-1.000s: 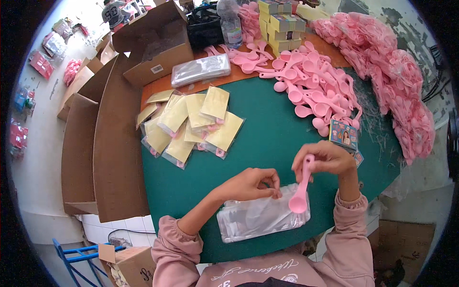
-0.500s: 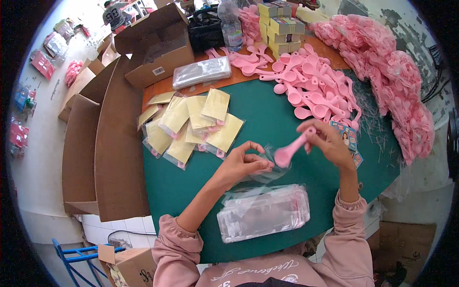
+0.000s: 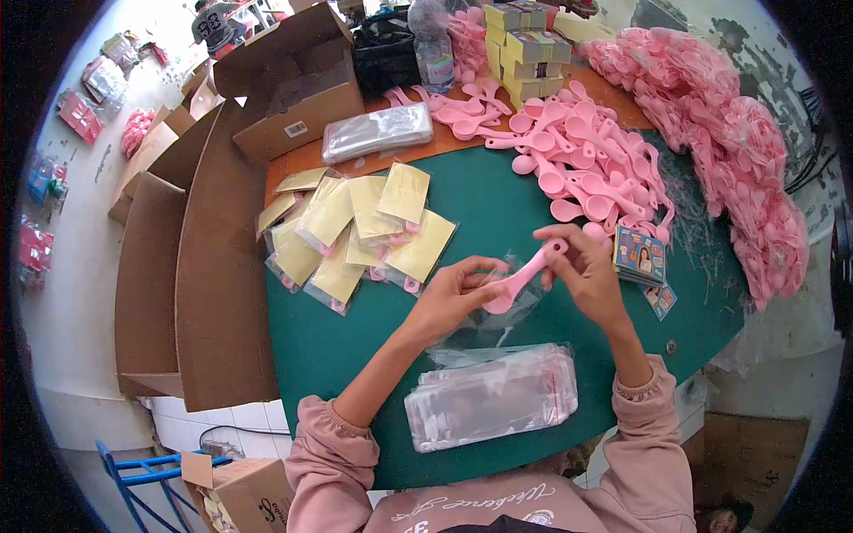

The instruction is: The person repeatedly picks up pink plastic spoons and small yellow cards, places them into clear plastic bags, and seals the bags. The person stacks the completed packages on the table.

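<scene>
The right hand has swung in toward ten o'clock, carrying the pink spoon by the holed end of its handle, so the bowl that hung a little apart now meets the clear bag pinched in the left hand; spoon and bag are being worked as one. From the spoon, the bag stack lies at six o'clock, the cards at three, the spoon heap at one, the filled packets between nine and ten. The film is so sheer I can't tell whether the bowl is inside the bag's mouth or against its outside, and the left fingers' undersides are hidden.
</scene>
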Tool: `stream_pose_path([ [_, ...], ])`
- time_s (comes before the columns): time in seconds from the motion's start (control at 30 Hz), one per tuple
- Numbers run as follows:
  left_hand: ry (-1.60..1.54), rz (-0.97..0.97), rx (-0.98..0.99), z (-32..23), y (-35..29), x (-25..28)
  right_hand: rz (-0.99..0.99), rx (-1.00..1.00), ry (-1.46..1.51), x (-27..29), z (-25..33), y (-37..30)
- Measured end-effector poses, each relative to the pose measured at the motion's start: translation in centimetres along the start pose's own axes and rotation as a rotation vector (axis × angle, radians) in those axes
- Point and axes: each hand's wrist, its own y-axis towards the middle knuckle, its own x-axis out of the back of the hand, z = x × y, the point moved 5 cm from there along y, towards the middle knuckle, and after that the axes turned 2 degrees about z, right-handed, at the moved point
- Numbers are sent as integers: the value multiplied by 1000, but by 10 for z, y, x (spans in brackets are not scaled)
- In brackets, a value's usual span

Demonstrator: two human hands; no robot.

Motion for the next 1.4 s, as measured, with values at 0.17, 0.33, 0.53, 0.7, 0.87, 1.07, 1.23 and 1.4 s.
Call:
stream_pose_path([
  [0.17,131,168,70,-3,3,1,-134,-13,74,4,-3,0],
  [0.33,203,122,26,-9,5,-6,-150,56,50,3,1,-2],
  [0.53,134,47,-30,-23,6,-6,84,307,-383,-16,17,-6],
  [0.7,-4,12,5,-33,1,-1,-275,33,-671,69,41,-18],
  [0.87,111,119,3,-28,5,0,-600,-375,-1156,170,-10,-72],
  [1.07,288,95,-13,-25,5,7,-587,-458,-1028,168,-14,-66],
  [1.23,383,118,-66,-30,8,2,-577,-171,-853,166,3,-64],
  [1.4,220,93,-55,-26,8,3,-451,11,-332,63,43,-12],
])
